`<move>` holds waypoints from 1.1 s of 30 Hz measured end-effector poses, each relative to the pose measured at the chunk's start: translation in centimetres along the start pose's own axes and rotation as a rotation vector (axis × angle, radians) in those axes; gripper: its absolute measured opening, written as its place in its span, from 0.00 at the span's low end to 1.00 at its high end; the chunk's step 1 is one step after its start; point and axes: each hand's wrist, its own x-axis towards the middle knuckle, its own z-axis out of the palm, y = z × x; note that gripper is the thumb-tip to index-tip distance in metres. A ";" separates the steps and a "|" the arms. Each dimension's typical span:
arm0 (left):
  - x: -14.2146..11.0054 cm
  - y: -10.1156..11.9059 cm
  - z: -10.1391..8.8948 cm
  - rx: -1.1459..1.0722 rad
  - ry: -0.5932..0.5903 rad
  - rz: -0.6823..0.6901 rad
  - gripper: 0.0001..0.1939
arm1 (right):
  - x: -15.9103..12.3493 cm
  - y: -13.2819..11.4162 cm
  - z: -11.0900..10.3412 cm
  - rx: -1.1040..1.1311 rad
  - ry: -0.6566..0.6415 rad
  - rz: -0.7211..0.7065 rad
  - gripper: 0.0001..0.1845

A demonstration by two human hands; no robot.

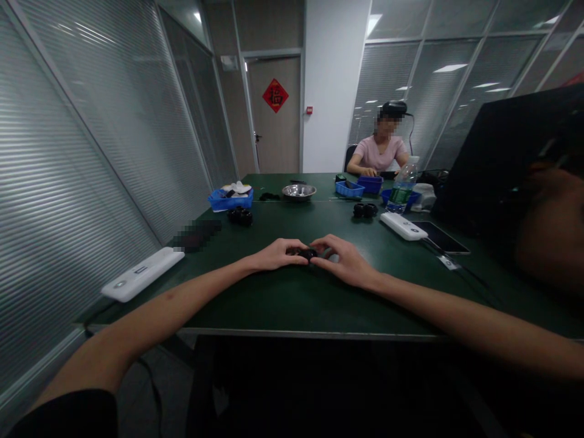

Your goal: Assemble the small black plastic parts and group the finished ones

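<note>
The left hand [279, 255] and right hand [345, 260] pinched a small, rounded black piece [309, 255] over the dark-green worktop [269, 307], handling underway, seemingly unfinished.

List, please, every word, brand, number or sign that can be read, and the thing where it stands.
"福": red paper on the door.
Bottle label: too blurred to read.
Left white device, right white device: marks too small.
Red wall box: too small.
White tag: too blurred.

1 head view, forward and down across the near green table [274, 307] toward the far door [276, 143]
</note>
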 end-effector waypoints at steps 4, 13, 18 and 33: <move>-0.1 0.5 -0.1 0.019 -0.003 -0.010 0.20 | 0.0 -0.2 -0.2 -0.025 -0.028 -0.029 0.12; 0.0 0.0 0.0 0.029 0.001 0.023 0.20 | -0.1 -0.2 -0.2 -0.013 -0.011 0.029 0.15; 0.0 0.0 -0.2 0.041 0.001 0.031 0.20 | -0.2 -0.4 -0.2 -0.027 -0.048 -0.028 0.12; -0.1 0.1 -0.2 0.044 -0.007 0.044 0.20 | -0.1 -0.6 -0.2 -0.057 -0.054 -0.048 0.11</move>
